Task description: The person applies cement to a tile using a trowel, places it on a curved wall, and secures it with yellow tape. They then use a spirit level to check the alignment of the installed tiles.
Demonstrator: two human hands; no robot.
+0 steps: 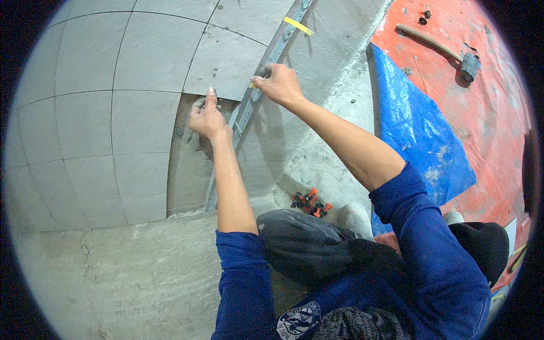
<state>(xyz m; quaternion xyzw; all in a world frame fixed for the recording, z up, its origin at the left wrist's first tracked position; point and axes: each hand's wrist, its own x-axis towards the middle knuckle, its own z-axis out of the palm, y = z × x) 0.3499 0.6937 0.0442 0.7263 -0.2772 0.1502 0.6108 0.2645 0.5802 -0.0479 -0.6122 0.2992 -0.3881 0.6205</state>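
Left hand (208,119), left of the metal channel (276,48), is half curled; right hand (279,85) curls over it, perhaps for steadying; whether either grips something, I cannot tell.

Free bare strip (184,170), metal rail (240,123) at right
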